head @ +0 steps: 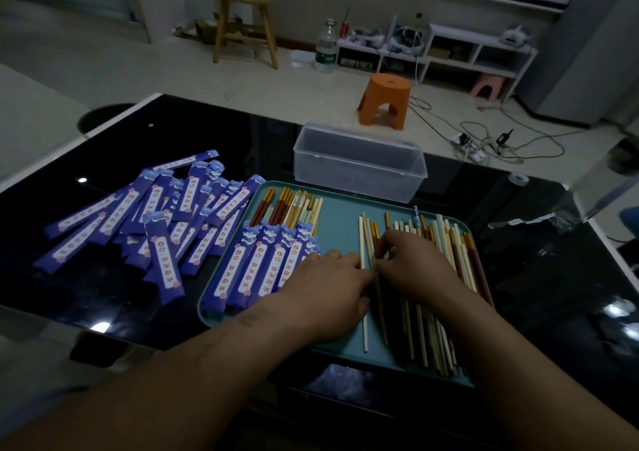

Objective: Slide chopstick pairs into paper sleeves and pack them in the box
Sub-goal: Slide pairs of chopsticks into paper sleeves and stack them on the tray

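**Black glass desk [221,129], chopstick sorting in progress**

Room's dim, with an orange stool [385,99] and cables on the floor behind. On the desk sits a teal tray [342,208]. Loose chopsticks [446,253] are piled on its right half, and a row of sleeved pairs [262,267] lies on its left. My right grip [415,264] is curled, fingertips pinching one of the loose chopsticks mid-tray. My left grip [328,291] meets it there with fingers tucked under, so I can't tell if it holds anything. Purple paper sleeves [166,215] lie scattered left of the tray. The clear box [356,167] sits just behind it.
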Action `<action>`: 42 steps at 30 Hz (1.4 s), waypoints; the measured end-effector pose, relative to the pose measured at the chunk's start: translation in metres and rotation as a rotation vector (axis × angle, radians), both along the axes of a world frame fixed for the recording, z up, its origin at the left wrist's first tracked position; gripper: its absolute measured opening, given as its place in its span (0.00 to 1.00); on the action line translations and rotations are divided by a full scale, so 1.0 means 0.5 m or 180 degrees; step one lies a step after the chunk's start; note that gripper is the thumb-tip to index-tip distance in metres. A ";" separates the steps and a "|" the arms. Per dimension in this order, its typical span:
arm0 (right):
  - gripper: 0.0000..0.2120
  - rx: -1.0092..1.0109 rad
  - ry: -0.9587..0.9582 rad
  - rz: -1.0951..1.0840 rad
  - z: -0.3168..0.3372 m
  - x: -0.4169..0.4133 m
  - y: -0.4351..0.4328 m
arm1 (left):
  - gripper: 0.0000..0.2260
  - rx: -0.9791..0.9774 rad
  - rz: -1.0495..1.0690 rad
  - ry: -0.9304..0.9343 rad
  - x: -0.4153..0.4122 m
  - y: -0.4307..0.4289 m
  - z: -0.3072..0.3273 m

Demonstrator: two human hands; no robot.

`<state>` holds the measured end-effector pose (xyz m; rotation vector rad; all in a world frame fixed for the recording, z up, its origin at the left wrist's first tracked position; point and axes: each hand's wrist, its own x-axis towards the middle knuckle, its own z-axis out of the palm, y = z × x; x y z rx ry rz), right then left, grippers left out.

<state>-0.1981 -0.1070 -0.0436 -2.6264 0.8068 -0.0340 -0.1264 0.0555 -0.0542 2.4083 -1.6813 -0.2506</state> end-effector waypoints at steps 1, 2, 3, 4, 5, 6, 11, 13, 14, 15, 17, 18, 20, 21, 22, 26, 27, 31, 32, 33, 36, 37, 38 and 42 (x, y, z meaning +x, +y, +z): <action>0.03 0.0034 0.0019 0.0069 0.000 0.002 0.002 | 0.14 -0.0011 0.0000 0.0018 0.001 0.000 -0.001; 0.03 0.0054 0.0062 0.0115 -0.002 0.004 0.003 | 0.13 -0.0039 0.0003 0.0056 0.003 0.001 -0.003; 0.04 0.0060 0.0118 0.0129 -0.004 0.005 0.004 | 0.12 -0.0079 0.0017 0.0131 0.005 0.002 -0.004; 0.04 0.0050 0.0151 0.0118 -0.006 0.006 0.004 | 0.12 -0.0129 0.0046 0.0226 0.008 0.002 -0.005; 0.04 0.0039 0.0162 0.0097 -0.007 0.006 0.003 | 0.11 -0.0169 0.0088 0.0305 0.010 0.003 -0.005; 0.03 0.0041 0.0168 0.0076 -0.008 0.007 0.002 | 0.11 -0.0185 0.0126 0.0350 0.012 0.003 -0.005; 0.04 0.0097 0.0172 0.0059 -0.005 0.007 0.006 | 0.09 -0.0067 0.0121 0.0306 0.008 0.003 -0.003; 0.05 0.0186 0.0146 0.0074 -0.003 0.006 0.005 | 0.09 -0.0081 0.0133 0.0284 0.006 0.001 -0.003; 0.05 0.0243 0.0141 0.0078 -0.002 0.006 0.004 | 0.09 -0.0098 0.0157 0.0293 0.005 0.000 -0.004; 0.05 0.0278 0.0141 0.0068 -0.001 0.005 0.003 | 0.09 -0.0117 0.0184 0.0307 0.003 -0.002 -0.003; 0.06 0.0261 0.0162 0.0029 -0.002 0.005 0.004 | 0.10 -0.0140 0.0248 0.0319 0.000 -0.005 -0.002; 0.07 0.0226 0.0185 0.0009 -0.004 0.005 0.006 | 0.10 -0.0137 0.0275 0.0317 -0.002 -0.006 -0.002; 0.13 0.0144 0.0255 -0.0026 -0.005 0.008 0.018 | 0.10 -0.0122 0.0343 0.0328 -0.003 -0.007 0.000; 0.15 0.0050 0.0323 -0.0027 -0.005 0.011 0.025 | 0.09 -0.0126 0.0426 0.0368 -0.001 -0.006 0.002; 0.16 -0.0081 0.0413 -0.0019 -0.005 0.013 0.033 | 0.09 -0.0151 0.0551 0.0428 0.001 -0.004 0.005; 0.15 -0.0411 0.0841 0.0062 0.006 0.020 0.066 | 0.03 -0.0324 0.0915 0.0624 0.018 0.005 0.017; 0.16 -0.0433 0.0921 0.0089 0.008 0.023 0.072 | 0.02 -0.0330 0.0926 0.0672 0.020 0.007 0.017; 0.18 -0.0505 0.0966 0.0134 0.010 0.029 0.088 | 0.01 -0.0198 0.0805 0.0782 0.015 0.008 0.012; 0.18 -0.0550 0.0961 0.0159 0.010 0.029 0.091 | 0.03 -0.0169 0.0759 0.0791 0.014 0.008 0.012; 0.18 -0.0592 0.0946 0.0186 0.010 0.028 0.095 | 0.04 -0.0155 0.0715 0.0802 0.014 0.008 0.013; 0.17 -0.0613 0.0888 0.0274 0.010 0.028 0.103 | 0.04 -0.0109 0.0625 0.0862 0.016 0.008 0.016; 0.17 -0.0573 0.0890 0.0308 0.010 0.030 0.103 | 0.04 -0.0096 0.0595 0.0907 0.017 0.007 0.018; 0.16 -0.0514 0.0896 0.0337 0.008 0.033 0.103 | 0.05 -0.0093 0.0569 0.0951 0.017 0.009 0.018; 0.16 -0.0319 0.0865 0.0306 0.003 0.038 0.097 | 0.05 -0.0124 0.0542 0.1000 0.017 0.009 0.019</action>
